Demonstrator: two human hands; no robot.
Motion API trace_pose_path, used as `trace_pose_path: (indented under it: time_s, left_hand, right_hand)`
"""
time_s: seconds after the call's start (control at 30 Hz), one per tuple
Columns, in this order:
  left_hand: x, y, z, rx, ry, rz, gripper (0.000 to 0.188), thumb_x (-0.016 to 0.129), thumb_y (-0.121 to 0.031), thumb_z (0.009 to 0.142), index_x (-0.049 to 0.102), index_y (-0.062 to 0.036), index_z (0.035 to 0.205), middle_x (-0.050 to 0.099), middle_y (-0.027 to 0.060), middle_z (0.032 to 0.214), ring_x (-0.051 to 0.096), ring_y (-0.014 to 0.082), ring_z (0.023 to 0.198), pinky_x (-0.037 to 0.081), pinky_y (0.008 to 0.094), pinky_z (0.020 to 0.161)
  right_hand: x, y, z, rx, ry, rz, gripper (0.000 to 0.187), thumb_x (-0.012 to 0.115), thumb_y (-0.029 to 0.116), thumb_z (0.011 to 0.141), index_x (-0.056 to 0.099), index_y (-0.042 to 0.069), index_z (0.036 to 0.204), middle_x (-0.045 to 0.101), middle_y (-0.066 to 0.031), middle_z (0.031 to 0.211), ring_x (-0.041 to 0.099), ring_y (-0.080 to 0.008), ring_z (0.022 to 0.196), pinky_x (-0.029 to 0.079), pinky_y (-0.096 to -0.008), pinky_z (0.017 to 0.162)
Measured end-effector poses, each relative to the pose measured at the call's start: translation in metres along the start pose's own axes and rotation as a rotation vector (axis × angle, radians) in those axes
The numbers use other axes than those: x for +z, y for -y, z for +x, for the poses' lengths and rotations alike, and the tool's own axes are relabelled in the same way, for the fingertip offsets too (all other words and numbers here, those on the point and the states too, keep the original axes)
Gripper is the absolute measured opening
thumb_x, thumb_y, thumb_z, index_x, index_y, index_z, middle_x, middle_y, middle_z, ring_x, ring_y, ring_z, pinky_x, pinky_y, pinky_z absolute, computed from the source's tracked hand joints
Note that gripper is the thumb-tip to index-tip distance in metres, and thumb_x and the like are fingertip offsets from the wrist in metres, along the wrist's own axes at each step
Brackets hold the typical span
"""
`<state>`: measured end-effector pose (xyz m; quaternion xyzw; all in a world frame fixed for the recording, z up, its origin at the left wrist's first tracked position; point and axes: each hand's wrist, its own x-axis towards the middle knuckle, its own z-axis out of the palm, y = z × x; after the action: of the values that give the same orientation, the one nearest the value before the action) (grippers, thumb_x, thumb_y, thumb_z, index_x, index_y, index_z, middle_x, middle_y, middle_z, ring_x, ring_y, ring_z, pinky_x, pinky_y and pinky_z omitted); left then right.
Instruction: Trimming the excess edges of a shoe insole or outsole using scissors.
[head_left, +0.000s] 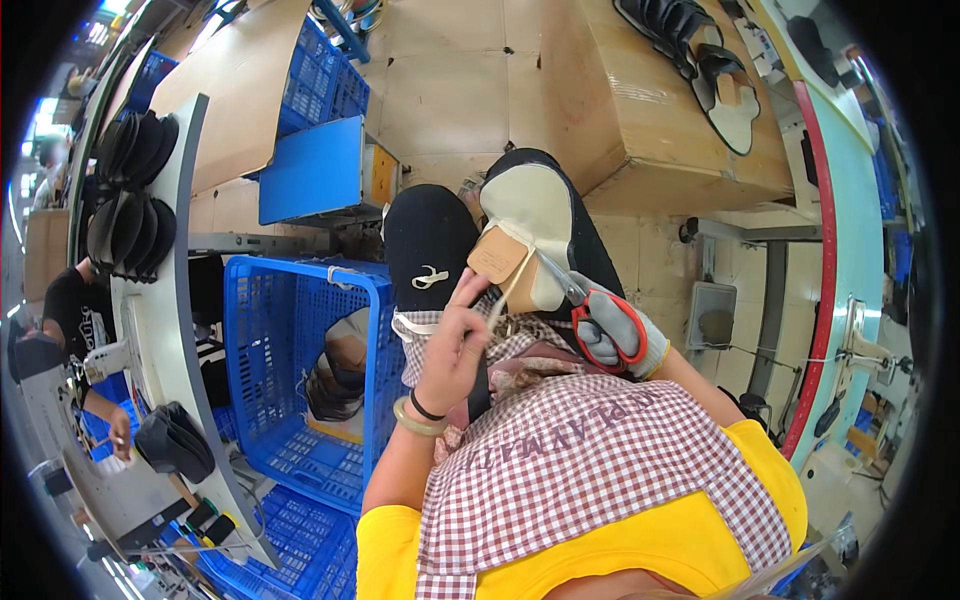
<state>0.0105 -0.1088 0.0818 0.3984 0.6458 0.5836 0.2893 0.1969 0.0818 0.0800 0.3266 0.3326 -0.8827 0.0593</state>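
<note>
Across my lap lies a shoe part, a cream insole-shaped piece [527, 203] with a tan heel area; a loose tan patch [497, 254] is folded up over its middle. My left hand [455, 345] is bent close to it, thumb and fingers pinched on a thin cream strip [515, 285] that runs up to the piece. In a grey glove, my right hand [625, 335] is closed through the red handles of the scissors [642, 340]. Their blades point up-left at the strip's base, and I cannot tell whether they touch it. A small white scrap [430, 277] rests on my left knee.
Left of my legs stands a blue plastic crate [375, 400] holding dark shoe parts. A cardboard box [640, 120] with black sandals on top is at far right. Stacked black shoe pieces [130, 235] line the left bench, where another person's hand [120, 435] shows.
</note>
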Motion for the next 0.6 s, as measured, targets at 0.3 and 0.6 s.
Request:
trace_pose_path:
  time_s: [0.3,0.6]
  left_hand:
    - [0.043,0.033,0.068,-0.091,-0.056,0.647,0.020,0.067,-0.016,0.079,0.055,-0.0029,0.087,0.059,0.0170,0.081,0.059,0.0373,0.074,0.046,0.0441,0.064]
    - [0.048,0.050,0.063,-0.331,-0.062,0.174,0.011,0.068,-0.010,0.078,0.063,-0.0007,0.077,0.053,0.0095,0.075,0.053,0.0184,0.064,0.044,0.0304,0.059]
  right_hand:
    - [0.007,0.014,-0.001,0.100,0.070,-0.027,0.063,0.049,0.041,0.096,0.024,0.015,0.148,0.051,0.0032,0.074,0.040,-0.0017,0.054,0.034,-0.0141,0.045]
    - [-0.003,0.025,0.004,0.118,0.074,-0.124,0.066,0.052,0.044,0.094,0.025,0.015,0.148,0.051,0.0019,0.073,0.039,-0.0016,0.052,0.032,-0.0141,0.044]
